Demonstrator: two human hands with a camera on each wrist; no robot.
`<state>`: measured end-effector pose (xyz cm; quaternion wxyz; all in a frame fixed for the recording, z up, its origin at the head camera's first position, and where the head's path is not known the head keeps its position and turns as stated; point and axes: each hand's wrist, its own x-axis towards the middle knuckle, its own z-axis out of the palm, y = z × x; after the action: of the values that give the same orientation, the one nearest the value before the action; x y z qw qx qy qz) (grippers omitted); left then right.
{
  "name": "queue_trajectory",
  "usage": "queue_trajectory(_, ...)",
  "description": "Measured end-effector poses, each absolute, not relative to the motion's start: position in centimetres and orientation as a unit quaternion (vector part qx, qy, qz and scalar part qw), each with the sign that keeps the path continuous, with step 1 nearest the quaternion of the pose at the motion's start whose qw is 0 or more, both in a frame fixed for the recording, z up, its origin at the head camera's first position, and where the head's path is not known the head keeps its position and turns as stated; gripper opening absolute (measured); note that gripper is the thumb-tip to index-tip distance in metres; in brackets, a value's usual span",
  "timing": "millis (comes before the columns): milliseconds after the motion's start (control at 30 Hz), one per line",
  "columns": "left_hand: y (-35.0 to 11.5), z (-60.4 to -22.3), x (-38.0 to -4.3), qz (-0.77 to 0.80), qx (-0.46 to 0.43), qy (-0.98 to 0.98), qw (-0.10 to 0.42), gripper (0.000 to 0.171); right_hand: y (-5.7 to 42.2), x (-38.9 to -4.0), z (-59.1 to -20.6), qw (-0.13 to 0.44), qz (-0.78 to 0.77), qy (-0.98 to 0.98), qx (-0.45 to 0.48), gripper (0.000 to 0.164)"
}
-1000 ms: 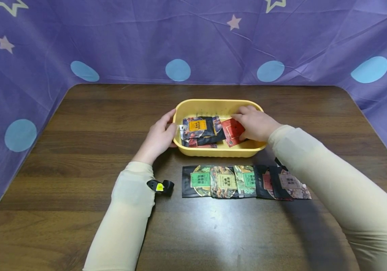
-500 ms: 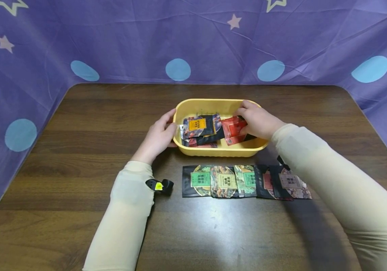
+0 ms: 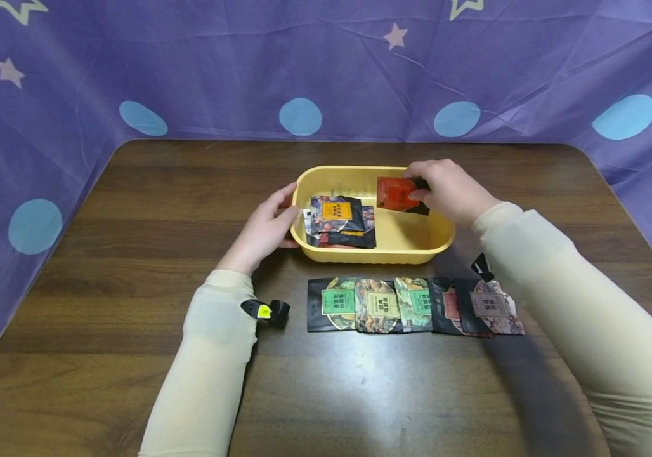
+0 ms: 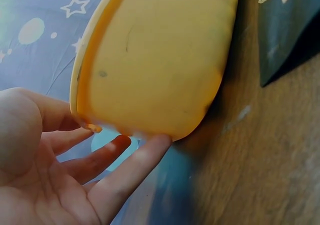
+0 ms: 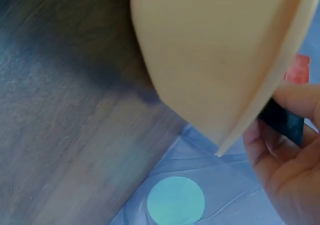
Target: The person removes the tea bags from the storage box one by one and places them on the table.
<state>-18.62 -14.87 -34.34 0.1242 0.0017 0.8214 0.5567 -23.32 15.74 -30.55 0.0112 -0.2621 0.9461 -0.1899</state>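
Note:
My right hand (image 3: 456,192) pinches a red-and-black sachet (image 3: 397,193) by its right end, lifted over the right part of a yellow plastic basin (image 3: 377,256). In the right wrist view, part of the sachet's red face (image 5: 299,69) shows past the basin's rim. At the basin's left end, my left hand (image 3: 263,231) holds the rim. Seen from the left wrist, its thumb reaches the rim and the other fingers (image 4: 127,172) lie against the outer wall. A small pile of dark, colourfully printed sachets (image 3: 336,212) lies in the basin's left half, the top one with an orange label.
Nearer me on the wooden table (image 3: 189,254), a row of several overlapping sachets lies in front of the basin, from a green-labelled one (image 3: 332,304) to a pinkish one (image 3: 491,306). A purple curtain (image 3: 360,76) with stars and blue dots hangs behind.
My right hand has lifted the red sachet off the basin floor, up and slightly back. The remaining pile has shifted a little. My left hand stays at the basin's left end.

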Motion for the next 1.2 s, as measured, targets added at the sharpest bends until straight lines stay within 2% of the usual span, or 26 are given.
queue_trajectory(567,-15.4,-34.7,-18.8,0.616,-0.024,0.776,0.136,0.054,15.5,-20.4,-30.1,-0.111,-0.326,0.922,-0.179,0.03)
queue_trajectory(967,-16.4,-34.8,-18.9,0.644,-0.021,0.744,0.176,0.057,13.8,-18.2,-29.6,-0.011,-0.475,0.867,-0.148,0.037)
queue_trajectory(1200,-16.4,-34.9,-18.9,0.645,-0.015,0.743,0.178,0.052,13.5,-17.1,-29.3,0.077,-0.529,0.834,-0.137,0.041)
